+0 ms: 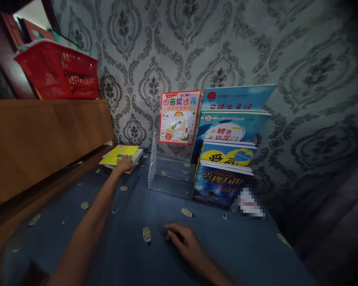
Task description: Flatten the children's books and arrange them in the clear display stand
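Observation:
At the far left of the cloth, my left hand (pixel 125 163) reaches to a small stack of books. Its fingers lie spread over the right part of the yellow book (pixel 119 153) on top, touching it. Under that are lighter books (pixel 138 155), partly hidden by the hand. My right hand (pixel 185 241) hovers or rests over the cloth near the front, loosely curved, thumb and forefinger apart and nothing between them. Beyond it stands a clear tiered book rack (pixel 170 182). Its left side holds one red-bordered picture book (pixel 179 118), upright at the back.
On the rack's right side, blue books (pixel 234 125), blue-and-yellow books (pixel 228 153) and dark blue books (pixel 216 184) stand in tiers. A blurred white item (pixel 250 204) lies beside them. A red basket (pixel 68 71) sits on the wooden cabinet (pixel 47 139). Patterned wall (pixel 131 79) rises behind.

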The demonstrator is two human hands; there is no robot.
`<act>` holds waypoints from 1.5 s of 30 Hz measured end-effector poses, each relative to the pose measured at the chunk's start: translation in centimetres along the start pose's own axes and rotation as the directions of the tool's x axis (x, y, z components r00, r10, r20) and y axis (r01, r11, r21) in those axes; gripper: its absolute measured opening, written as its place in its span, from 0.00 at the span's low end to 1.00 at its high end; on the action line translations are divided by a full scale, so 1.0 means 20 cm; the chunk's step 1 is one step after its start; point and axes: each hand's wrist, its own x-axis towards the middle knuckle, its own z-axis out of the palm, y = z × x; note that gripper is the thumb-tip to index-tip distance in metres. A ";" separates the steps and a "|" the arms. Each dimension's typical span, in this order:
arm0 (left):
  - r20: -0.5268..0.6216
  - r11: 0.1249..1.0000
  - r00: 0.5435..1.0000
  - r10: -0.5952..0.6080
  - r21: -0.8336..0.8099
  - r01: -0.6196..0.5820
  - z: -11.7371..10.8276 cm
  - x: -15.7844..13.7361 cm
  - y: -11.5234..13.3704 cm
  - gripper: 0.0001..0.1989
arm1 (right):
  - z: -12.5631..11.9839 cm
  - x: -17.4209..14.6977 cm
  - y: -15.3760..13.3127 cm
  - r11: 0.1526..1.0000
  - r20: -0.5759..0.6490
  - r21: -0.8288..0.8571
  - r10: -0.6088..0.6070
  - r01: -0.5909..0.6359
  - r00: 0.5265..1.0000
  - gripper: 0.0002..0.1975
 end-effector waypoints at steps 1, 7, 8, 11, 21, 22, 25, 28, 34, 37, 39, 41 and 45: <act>0.007 1.000 1.000 0.010 0.012 -0.010 0.00 0.00 -0.01 0.33 | 0.00 0.00 0.00 1.000 0.003 0.000 0.001 -0.001 1.000 0.23; 0.059 0.995 0.997 0.047 0.079 -0.052 -0.04 -0.05 -0.09 0.30 | -0.01 0.00 -0.04 1.000 0.012 0.010 -0.002 0.002 1.000 0.21; 0.063 0.994 0.997 0.054 0.091 -0.060 -0.04 -0.06 -0.10 0.30 | -0.01 0.00 -0.04 1.000 0.019 0.009 -0.008 0.008 1.000 0.21; 0.065 0.987 0.994 0.084 0.129 -0.092 -0.05 -0.09 -0.12 0.28 | -0.02 0.00 -0.06 1.000 0.036 -0.004 -0.025 0.025 0.999 0.20; 0.001 0.963 0.992 0.129 0.240 -0.126 -0.10 -0.27 -0.09 0.24 | -0.04 -0.01 -0.08 1.000 0.068 -0.022 -0.021 0.023 0.997 0.18; -0.005 0.961 0.991 0.134 0.245 -0.129 -0.10 -0.29 -0.08 0.23 | -0.04 -0.01 -0.07 0.999 0.066 -0.022 -0.023 0.025 0.998 0.18; -0.016 0.956 0.988 0.151 0.257 -0.142 -0.11 -0.35 -0.05 0.22 | -0.04 -0.01 -0.07 0.999 0.060 -0.023 -0.034 0.035 0.998 0.18; -0.032 0.950 0.983 0.179 0.267 -0.164 -0.11 -0.42 -0.04 0.23 | -0.04 -0.01 -0.08 0.999 0.057 -0.022 -0.031 0.032 0.998 0.18; -0.110 0.954 0.989 0.096 0.295 -0.060 -0.06 -0.48 -0.14 0.35 | -0.04 0.00 -0.09 0.999 0.055 -0.034 -0.029 0.031 0.998 0.18; -0.109 0.957 0.991 0.072 0.287 -0.038 -0.06 -0.49 -0.18 0.36 | -0.05 -0.01 -0.09 0.999 0.043 -0.022 -0.044 0.045 0.998 0.17; -0.100 0.952 0.991 0.087 0.301 -0.053 -0.06 -0.51 -0.17 0.34 | -0.05 -0.01 -0.10 0.999 0.041 -0.018 -0.047 0.047 0.998 0.17; -0.087 0.940 0.992 0.089 0.337 -0.054 -0.07 -0.54 -0.14 0.32 | -0.05 -0.01 -0.10 0.999 0.049 -0.024 -0.046 0.047 0.998 0.17; -0.027 0.916 0.997 0.078 0.398 -0.060 -0.04 -0.65 -0.05 0.30 | -0.05 -0.01 -0.10 0.998 0.053 -0.026 -0.051 0.052 0.997 0.18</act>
